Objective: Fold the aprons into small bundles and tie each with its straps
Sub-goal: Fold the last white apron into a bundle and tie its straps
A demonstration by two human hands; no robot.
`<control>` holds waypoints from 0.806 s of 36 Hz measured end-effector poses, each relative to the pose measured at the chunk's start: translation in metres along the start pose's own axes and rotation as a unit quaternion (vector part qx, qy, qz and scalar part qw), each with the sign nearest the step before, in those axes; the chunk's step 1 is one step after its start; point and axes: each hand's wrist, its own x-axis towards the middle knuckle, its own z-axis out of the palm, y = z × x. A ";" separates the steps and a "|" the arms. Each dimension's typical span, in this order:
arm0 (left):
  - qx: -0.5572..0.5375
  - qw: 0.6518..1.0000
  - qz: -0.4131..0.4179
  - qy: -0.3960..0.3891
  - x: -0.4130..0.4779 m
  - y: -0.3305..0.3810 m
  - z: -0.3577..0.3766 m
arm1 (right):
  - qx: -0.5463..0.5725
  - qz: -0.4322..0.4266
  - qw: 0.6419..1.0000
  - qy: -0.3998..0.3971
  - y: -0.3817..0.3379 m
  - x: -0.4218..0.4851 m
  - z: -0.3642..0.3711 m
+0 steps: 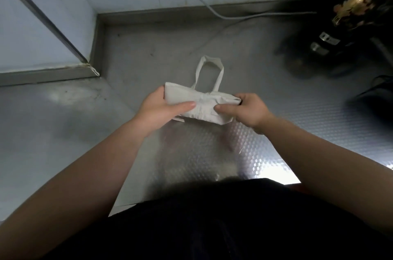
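Note:
A white apron (pixel 200 101) is folded into a small flat bundle and held just above the steel counter (pixel 148 53). Its neck loop (pixel 210 70) sticks out from the far edge and lies toward the wall. My left hand (pixel 163 108) grips the bundle's left end, thumb laid across the top. At the right end my right hand (pixel 248 110) pinches the cloth, thumb pressing on the upper face. A short piece of strap (pixel 178 119) peeks out under the left hand.
A raised steel lip (pixel 102 46) borders the counter at the back and left, with pale wall panels behind. A grey cable (pixel 214 9) runs along the back. Dark blurred equipment (pixel 348 25) crowds the far right. My dark clothing fills the bottom of the view.

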 end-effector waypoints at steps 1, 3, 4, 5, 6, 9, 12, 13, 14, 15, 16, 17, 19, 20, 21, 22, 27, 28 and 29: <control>0.027 0.999 0.003 0.022 0.001 0.004 0.000 | 0.010 0.002 1.000 0.002 -0.004 0.001 0.001; 0.084 0.994 -0.001 0.076 0.003 0.011 -0.001 | 0.013 0.000 1.000 0.008 -0.011 0.002 0.005; 0.112 0.989 -0.008 0.096 0.004 0.013 -0.003 | 0.004 -0.003 1.000 0.012 -0.014 0.003 0.006; 0.140 0.984 -0.016 0.106 0.005 0.015 -0.003 | -0.010 -0.003 1.000 0.017 -0.016 0.003 0.008; 0.167 0.979 -0.016 0.114 0.005 0.016 -0.004 | -0.026 -0.001 0.999 0.021 -0.018 0.003 0.009; 0.255 0.957 -0.007 0.138 0.001 0.023 -0.001 | -0.065 -0.006 0.997 0.031 -0.027 0.004 0.015; 0.359 0.917 0.028 0.173 -0.004 0.030 0.010 | -0.109 -0.028 0.993 0.049 -0.040 0.007 0.026; 0.396 0.899 0.040 0.183 -0.006 0.032 0.016 | -0.120 -0.033 0.991 0.055 -0.043 0.007 0.030; 0.426 0.883 0.055 0.190 -0.009 0.034 0.020 | -0.127 -0.037 0.989 0.062 -0.046 0.008 0.032; 0.443 0.873 0.071 0.191 -0.011 0.035 0.024 | -0.131 -0.038 0.988 0.070 -0.048 0.007 0.034; 0.450 0.870 0.083 0.185 -0.013 0.036 0.026 | -0.136 -0.036 0.987 0.078 -0.050 0.007 0.035; 0.445 0.874 0.090 0.172 -0.013 0.036 0.026 | -0.148 -0.029 0.985 0.087 -0.052 0.007 0.035; 0.386 0.910 0.097 0.117 -0.013 0.035 0.024 | -0.179 0.004 0.979 0.095 -0.055 0.009 0.034; 0.341 0.932 0.095 0.077 -0.012 0.035 0.023 | -0.195 0.023 0.976 0.094 -0.057 0.009 0.033; 0.296 0.951 0.084 0.037 -0.012 0.036 0.021 | -0.207 0.039 0.974 0.084 -0.060 0.008 0.033; 0.260 0.964 0.063 0.001 -0.013 0.037 0.019 | -0.203 0.044 0.976 0.064 -0.062 0.007 0.033; 0.212 0.975 -0.020 -0.060 -0.003 0.031 0.000 | -0.153 0.031 0.986 -0.062 -0.066 0.003 0.035; 0.237 0.969 -0.020 -0.064 -0.001 0.031 -0.002 | -0.190 0.030 0.979 -0.062 -0.063 0.006 0.036; 0.268 0.961 -0.020 -0.070 0.001 0.032 -0.003 | -0.229 0.025 0.972 -0.054 -0.060 0.008 0.037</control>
